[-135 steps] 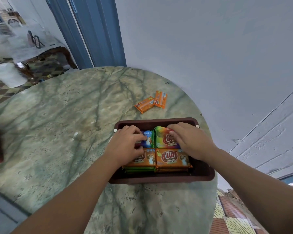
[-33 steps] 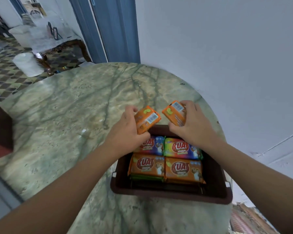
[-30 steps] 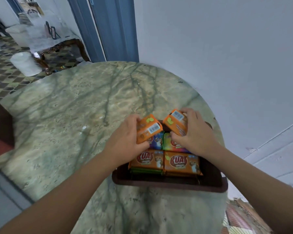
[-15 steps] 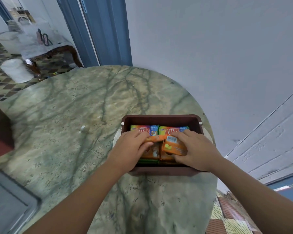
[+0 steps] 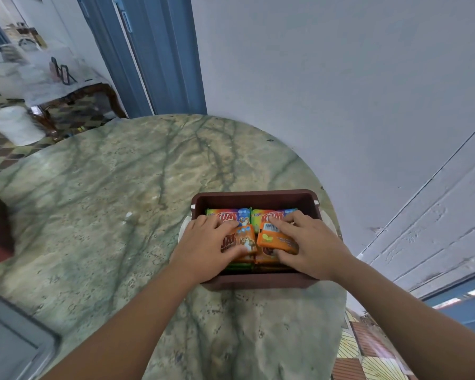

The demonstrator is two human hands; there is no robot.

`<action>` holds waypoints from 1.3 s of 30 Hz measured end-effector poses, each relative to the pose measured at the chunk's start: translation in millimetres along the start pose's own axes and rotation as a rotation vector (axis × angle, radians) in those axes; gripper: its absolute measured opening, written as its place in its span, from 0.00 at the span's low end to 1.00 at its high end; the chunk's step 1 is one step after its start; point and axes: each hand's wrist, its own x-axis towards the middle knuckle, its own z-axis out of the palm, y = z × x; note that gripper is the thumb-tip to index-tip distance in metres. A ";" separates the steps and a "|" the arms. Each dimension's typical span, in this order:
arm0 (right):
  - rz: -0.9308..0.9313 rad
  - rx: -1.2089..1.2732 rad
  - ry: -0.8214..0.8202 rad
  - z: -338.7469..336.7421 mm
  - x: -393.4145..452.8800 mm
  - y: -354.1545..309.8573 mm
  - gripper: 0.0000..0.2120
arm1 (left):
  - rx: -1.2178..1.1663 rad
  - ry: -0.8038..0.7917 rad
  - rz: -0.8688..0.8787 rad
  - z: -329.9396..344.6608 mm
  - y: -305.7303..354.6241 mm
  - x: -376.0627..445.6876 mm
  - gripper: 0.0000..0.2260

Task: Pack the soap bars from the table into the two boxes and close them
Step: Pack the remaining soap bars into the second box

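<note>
Orange wrapped soap bars [image 5: 276, 237] sit inside the brown rectangular plastic box [image 5: 254, 197] at the green marble bench's [image 5: 107, 201] four o'clock; both hands, left [image 5: 203, 248] and right [image 5: 310, 246], each grip one.

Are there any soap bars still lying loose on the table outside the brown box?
No, the marble table shows no loose bars; all visible bars sit inside the brown box.

The two orange bars [image 5: 274, 238] that lay on the surface beyond the box [image 5: 252, 196] are now inside it, pressed onto the near stack by both hands.
</note>
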 end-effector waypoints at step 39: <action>0.159 0.416 0.082 -12.7 6.0 -11.9 0.20 | 0.001 -0.114 0.025 -6.0 -0.6 2.8 0.31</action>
